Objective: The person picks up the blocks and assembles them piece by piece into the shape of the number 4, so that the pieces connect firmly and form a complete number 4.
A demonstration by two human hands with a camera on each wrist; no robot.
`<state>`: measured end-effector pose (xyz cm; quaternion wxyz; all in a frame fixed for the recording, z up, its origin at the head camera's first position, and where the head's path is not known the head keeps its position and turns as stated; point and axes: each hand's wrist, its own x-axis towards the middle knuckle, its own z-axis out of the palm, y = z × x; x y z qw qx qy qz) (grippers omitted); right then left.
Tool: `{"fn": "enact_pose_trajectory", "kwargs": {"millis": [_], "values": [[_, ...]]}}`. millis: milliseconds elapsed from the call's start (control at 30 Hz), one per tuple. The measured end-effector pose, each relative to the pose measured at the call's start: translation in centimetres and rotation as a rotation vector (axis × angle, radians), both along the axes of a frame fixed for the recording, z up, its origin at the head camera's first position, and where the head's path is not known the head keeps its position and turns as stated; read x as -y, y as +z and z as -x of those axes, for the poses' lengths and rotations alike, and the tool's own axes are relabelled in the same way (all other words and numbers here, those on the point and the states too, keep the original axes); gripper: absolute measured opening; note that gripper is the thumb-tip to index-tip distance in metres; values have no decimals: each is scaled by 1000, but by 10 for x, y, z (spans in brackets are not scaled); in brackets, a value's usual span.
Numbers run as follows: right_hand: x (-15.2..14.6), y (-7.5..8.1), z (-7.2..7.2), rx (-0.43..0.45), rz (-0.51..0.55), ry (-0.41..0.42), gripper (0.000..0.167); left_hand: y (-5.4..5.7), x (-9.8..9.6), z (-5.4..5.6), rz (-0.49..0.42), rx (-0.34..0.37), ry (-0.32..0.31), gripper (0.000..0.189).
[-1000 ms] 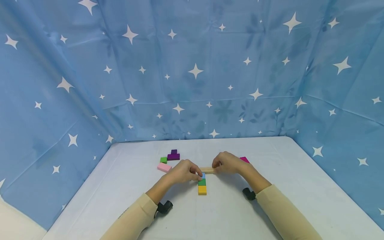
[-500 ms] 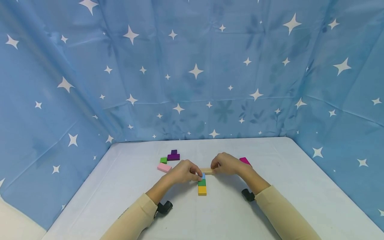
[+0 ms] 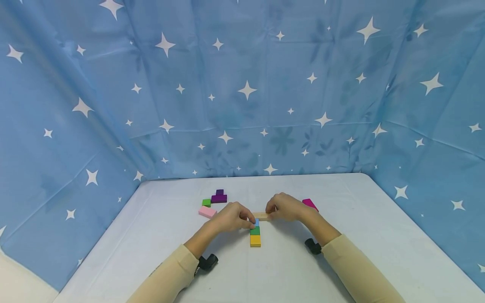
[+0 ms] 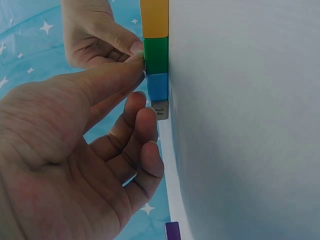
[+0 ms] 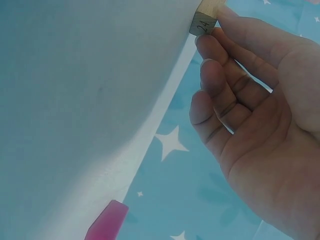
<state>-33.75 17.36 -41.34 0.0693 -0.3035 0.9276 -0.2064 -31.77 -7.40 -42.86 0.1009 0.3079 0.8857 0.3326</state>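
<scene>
A short row of blocks lies on the white table: yellow (image 3: 255, 240), green (image 3: 255, 231) and blue (image 3: 257, 222). Across its far end runs a plain wooden block (image 3: 261, 216), marked 24 on its end in the right wrist view. My left hand (image 3: 235, 216) holds the blue block, thumb and index fingertips close together at the row's left side; the other fingers curl loosely. My right hand (image 3: 285, 207) pinches the wooden block's right end between thumb and fingers. Its remaining fingers are bent, as the right wrist view shows, with the wood's end (image 5: 203, 24) at the fingertips.
Left of the row lie a pink block (image 3: 207, 211), a light green block (image 3: 206, 203), a purple block (image 3: 219, 198) and a dark purple block (image 3: 219, 192). A magenta block (image 3: 310, 204) lies beyond my right wrist. A blue star-patterned curtain (image 3: 242, 105) surrounds the table's back and sides.
My right hand has shifted slightly left with the wooden block over the last second. The left hand stays at the blue block.
</scene>
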Motion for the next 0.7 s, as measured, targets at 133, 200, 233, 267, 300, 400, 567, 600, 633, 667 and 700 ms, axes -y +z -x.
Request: {"fn": "enact_pose_trajectory", "kwargs": {"millis": [133,200,233,267,300,400,567,600,633,667,700], "values": [[0,-1,1,-3,2,6,7,0,0,0,4,7,6,6],[0,0,0,0,4,5,7,0,0,0,4,10,10,5],[0,0,0,0,5,5,7,0,0,0,4,10,11,5],[1,0,-1,-2,7,9,7,0,0,0,4,10,12,5],[1,0,-1,-1,6,9,7,0,0,0,3,10,13,5],[1,0,-1,-3,1,10,7,0,0,0,4,8,12,4],[1,0,0,-11,-6,10,8,0,0,0,6,10,10,4],[1,0,0,-12,-6,10,8,0,0,0,6,11,10,5],[1,0,0,-13,-7,9,7,0,0,0,6,11,10,5],[1,0,0,-14,-8,8,7,0,0,0,6,10,9,5],[1,0,0,-14,-9,5,8,0,0,0,5,10,9,5]]}}
